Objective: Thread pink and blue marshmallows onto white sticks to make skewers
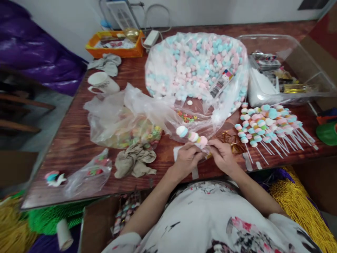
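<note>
Near the table's front edge, my left hand [188, 157] is closed around the lower end of a skewer of pastel balls [193, 136], which points up and to the left. My right hand [222, 154] meets it from the right, fingertips pinched at the skewer's base; what exactly they grip is too small to tell. Behind my hands lies a large clear bag of pink, blue and white balls [195, 66]. A pile of finished-looking ball skewers [268, 123] with white sticks rests to the right.
Left of my hands are a plastic bag of small colourful pieces [142, 131], a crumpled cloth [135, 160] and a white mug [103, 83]. Behind stand an orange tray [116, 52] and, at right, a clear bin [292, 95]. A green container [326, 134] is far right.
</note>
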A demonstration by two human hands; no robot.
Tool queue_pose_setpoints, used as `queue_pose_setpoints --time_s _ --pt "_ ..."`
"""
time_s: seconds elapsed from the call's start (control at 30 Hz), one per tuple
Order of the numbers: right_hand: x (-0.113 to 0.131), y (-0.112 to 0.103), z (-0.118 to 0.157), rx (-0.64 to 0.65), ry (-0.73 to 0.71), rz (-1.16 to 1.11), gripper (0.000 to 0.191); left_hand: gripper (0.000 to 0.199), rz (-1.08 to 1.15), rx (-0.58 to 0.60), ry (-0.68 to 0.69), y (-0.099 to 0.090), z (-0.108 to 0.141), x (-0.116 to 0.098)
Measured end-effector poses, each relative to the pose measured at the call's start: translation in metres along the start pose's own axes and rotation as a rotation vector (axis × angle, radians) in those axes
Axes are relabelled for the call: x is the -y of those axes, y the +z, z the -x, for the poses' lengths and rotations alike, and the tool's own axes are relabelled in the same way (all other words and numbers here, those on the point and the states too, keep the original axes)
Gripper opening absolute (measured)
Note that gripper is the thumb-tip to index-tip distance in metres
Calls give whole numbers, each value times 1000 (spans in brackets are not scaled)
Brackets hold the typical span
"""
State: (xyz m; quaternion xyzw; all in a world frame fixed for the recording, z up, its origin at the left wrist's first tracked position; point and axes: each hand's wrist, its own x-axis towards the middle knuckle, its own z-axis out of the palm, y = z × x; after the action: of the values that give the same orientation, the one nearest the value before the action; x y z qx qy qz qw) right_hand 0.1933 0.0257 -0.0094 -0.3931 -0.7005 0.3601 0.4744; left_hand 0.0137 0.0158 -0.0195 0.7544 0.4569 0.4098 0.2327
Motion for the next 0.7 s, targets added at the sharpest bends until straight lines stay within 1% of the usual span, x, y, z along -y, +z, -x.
queue_pose_setpoints --time_s 0.07,0.13,0.2,0.27,0.33,0.4,0.43,0.5,0.6,0.7 --pt "-6 2 5 -84 28 8 10 14 -90 23 109 3 1 -2" --pt "-13 7 9 -163 30 11 9 12 -147 34 137 6 3 -1" --pt "-19 11 10 -238 48 -17 10 11 -154 38 103 6 4 1" --pt "-22 10 10 -308 87 -75 10 11 -128 23 41 2 7 3" --pt "-22 0 8 -358 119 -116 11 10 -85 -16 -22 -6 9 7" --pt "-21 -20 6 -383 112 -90 11 10 -39 -41 -95 -16 10 11" --pt "-19 -31 7 -378 89 -47 12 10 -15 -43 -131 -20 10 14" --pt "-14 -54 9 -320 7 67 16 12 31 -33 -185 -28 10 19" --pt "-4 -80 15 -132 -130 190 27 16 87 -5 -238 -31 9 21" --pt "5 -94 18 59 -169 281 32 17 137 -3 -294 -29 8 20"
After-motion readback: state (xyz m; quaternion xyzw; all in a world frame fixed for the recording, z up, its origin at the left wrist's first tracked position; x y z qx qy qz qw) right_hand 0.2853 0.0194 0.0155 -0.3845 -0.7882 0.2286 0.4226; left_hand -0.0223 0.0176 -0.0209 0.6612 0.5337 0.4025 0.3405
